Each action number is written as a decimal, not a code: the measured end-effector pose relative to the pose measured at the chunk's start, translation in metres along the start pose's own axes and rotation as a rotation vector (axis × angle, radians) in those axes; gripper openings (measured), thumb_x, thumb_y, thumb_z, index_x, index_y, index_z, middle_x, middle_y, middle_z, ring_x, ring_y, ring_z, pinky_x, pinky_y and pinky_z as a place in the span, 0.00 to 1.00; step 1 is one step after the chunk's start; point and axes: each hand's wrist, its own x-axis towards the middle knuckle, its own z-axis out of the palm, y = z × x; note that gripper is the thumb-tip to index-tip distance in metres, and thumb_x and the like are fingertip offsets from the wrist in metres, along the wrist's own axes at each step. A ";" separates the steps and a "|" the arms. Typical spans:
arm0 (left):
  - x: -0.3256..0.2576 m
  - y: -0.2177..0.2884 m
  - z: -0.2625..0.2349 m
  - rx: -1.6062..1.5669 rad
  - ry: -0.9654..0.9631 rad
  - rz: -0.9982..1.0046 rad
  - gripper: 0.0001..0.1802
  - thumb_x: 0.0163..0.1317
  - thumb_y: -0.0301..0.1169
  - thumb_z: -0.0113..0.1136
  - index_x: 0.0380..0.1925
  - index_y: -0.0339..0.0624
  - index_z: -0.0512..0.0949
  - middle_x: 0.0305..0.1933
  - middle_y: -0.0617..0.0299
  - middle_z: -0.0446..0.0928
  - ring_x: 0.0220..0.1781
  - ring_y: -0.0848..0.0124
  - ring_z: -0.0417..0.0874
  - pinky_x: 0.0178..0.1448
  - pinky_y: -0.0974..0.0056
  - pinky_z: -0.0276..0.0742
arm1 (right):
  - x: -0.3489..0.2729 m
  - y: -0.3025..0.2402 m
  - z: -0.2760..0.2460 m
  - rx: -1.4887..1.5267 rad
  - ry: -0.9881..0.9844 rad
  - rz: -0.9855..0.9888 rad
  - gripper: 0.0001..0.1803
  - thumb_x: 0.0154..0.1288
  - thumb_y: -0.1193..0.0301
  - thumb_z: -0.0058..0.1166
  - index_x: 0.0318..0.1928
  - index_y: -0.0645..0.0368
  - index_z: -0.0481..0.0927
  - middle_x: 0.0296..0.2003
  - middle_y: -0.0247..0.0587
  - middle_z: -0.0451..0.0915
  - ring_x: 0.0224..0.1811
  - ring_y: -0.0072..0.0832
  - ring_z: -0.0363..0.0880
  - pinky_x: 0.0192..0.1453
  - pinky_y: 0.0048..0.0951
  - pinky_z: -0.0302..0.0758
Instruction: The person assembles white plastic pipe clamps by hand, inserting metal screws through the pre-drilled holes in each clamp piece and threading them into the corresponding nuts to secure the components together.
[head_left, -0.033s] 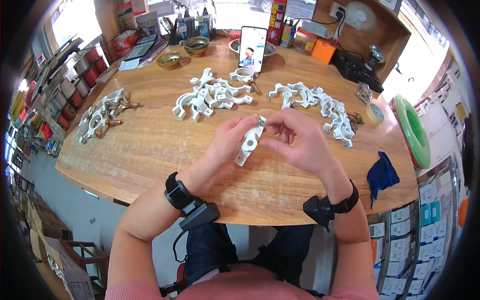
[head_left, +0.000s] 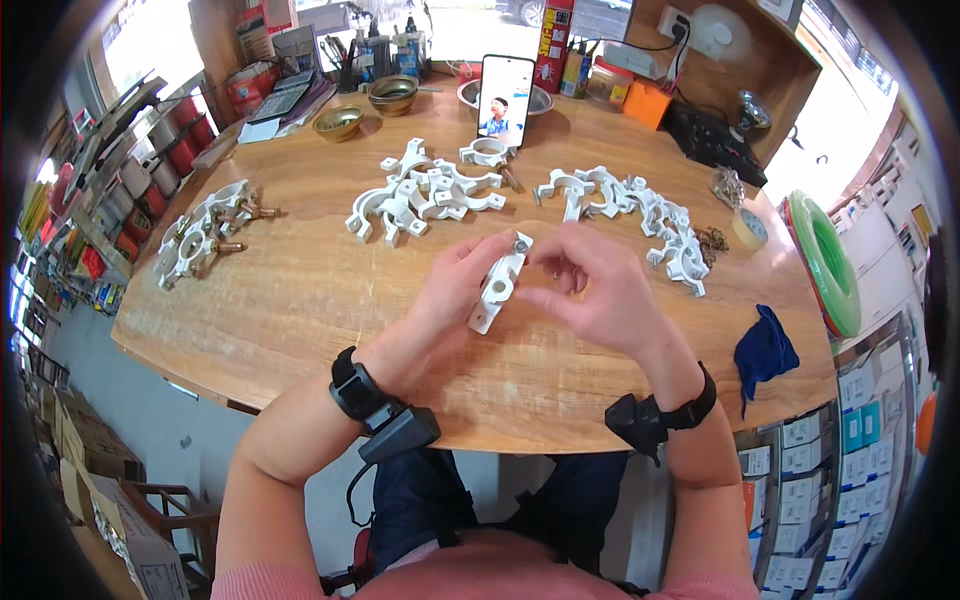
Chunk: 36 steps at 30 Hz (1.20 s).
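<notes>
Sitting under everything: wooden worktop [head_left: 300, 300], fills mid frame
Piles: white clamp halves [head_left: 425, 190] upper centre, more upper right [head_left: 640, 215]
Left hand [head_left: 450, 295]: fingers closed round a white pipe clamp [head_left: 497, 283], held above the worktop at centre
Right hand [head_left: 600, 290]: fingers pinching at the bolt [head_left: 520, 243] on the clamp's top end
Risk: I'd guess the bolt slips and rolls off, small thing, loose pinch

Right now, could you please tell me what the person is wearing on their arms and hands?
Both hands are bare, with no gloves or rings visible. The left wrist carries a black strap with a black box-shaped device and a thin black cable hanging below it. The right wrist has a similar black strap and device. The forearms are uncovered; pink sleeves show at the picture's lower edge.
</notes>
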 end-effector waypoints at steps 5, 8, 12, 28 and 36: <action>0.001 0.001 -0.006 -0.112 -0.059 -0.029 0.15 0.62 0.41 0.45 0.35 0.40 0.72 0.25 0.66 0.72 0.25 0.77 0.73 0.26 0.72 0.69 | -0.009 0.004 0.012 -0.140 -0.251 -0.086 0.12 0.49 0.62 0.58 0.27 0.57 0.75 0.21 0.36 0.75 0.22 0.29 0.74 0.23 0.29 0.68; 0.000 0.001 -0.002 -0.143 -0.014 0.070 0.16 0.62 0.42 0.44 0.36 0.40 0.71 0.26 0.65 0.72 0.26 0.76 0.73 0.28 0.71 0.69 | -0.010 0.011 0.023 -0.156 -0.206 -0.090 0.11 0.51 0.62 0.55 0.28 0.56 0.74 0.22 0.37 0.75 0.23 0.34 0.75 0.24 0.32 0.69; 0.000 -0.002 -0.004 -0.129 -0.045 0.063 0.17 0.60 0.42 0.46 0.39 0.40 0.70 0.31 0.63 0.72 0.31 0.74 0.73 0.33 0.69 0.70 | -0.009 0.012 0.028 -0.135 -0.171 -0.076 0.11 0.52 0.60 0.54 0.29 0.55 0.74 0.22 0.38 0.76 0.24 0.37 0.75 0.26 0.34 0.70; -0.001 0.010 -0.002 0.027 -0.140 -0.058 0.16 0.55 0.35 0.50 0.44 0.45 0.68 0.34 0.68 0.72 0.31 0.80 0.70 0.27 0.72 0.68 | 0.002 0.003 -0.015 0.135 -0.375 0.035 0.08 0.50 0.68 0.58 0.30 0.57 0.78 0.18 0.38 0.75 0.18 0.27 0.72 0.24 0.24 0.68; -0.008 0.010 -0.001 0.172 -0.141 -0.083 0.13 0.55 0.38 0.51 0.39 0.46 0.72 0.27 0.73 0.70 0.23 0.84 0.66 0.17 0.77 0.59 | 0.000 0.016 -0.009 -0.258 0.056 -0.281 0.11 0.50 0.71 0.55 0.37 0.53 0.77 0.29 0.34 0.76 0.25 0.29 0.75 0.27 0.25 0.71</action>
